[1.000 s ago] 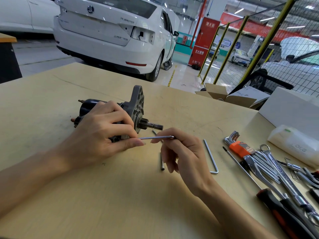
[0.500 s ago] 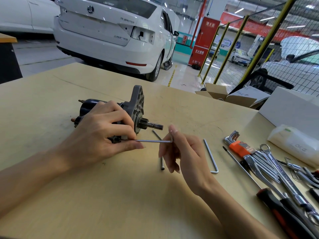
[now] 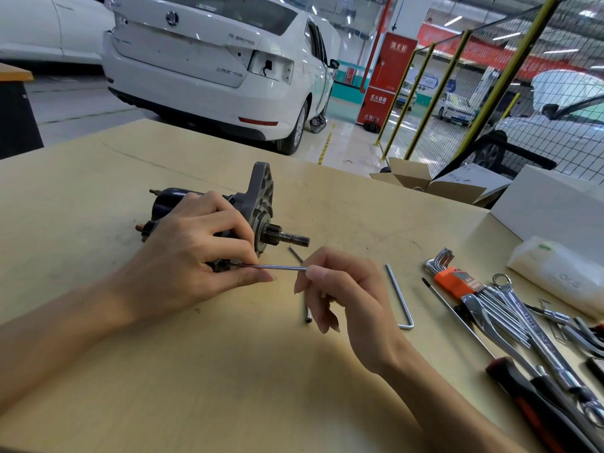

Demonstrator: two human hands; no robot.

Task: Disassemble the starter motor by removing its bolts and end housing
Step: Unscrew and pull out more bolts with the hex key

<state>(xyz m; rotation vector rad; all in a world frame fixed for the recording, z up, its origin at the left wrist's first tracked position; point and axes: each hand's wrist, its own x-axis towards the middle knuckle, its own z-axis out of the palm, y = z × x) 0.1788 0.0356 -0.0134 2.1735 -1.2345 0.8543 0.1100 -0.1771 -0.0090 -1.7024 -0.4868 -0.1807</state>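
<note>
Steel, thin and bright: the hex key (image 3: pixel 268 266) runs level from my right hand (image 3: pixel 340 289) leftward into a bolt low on the starter motor (image 3: pixel 261 204), which lies on its side on the table (image 3: pixel 98 178), long axis left to right, shaft toward my right. My left hand (image 3: pixel 192 253) wraps the body, fingers curled tight. My right fingertips (image 3: pixel 310 272) pinch the key's bend.

The scene is bright, lit by ceiling strip lights (image 3: pixel 505 36) (some glare). Soft shadows lie on the table (image 3: pixel 196 371) under the arms. Wide-angle distortion bends the edges.
</note>
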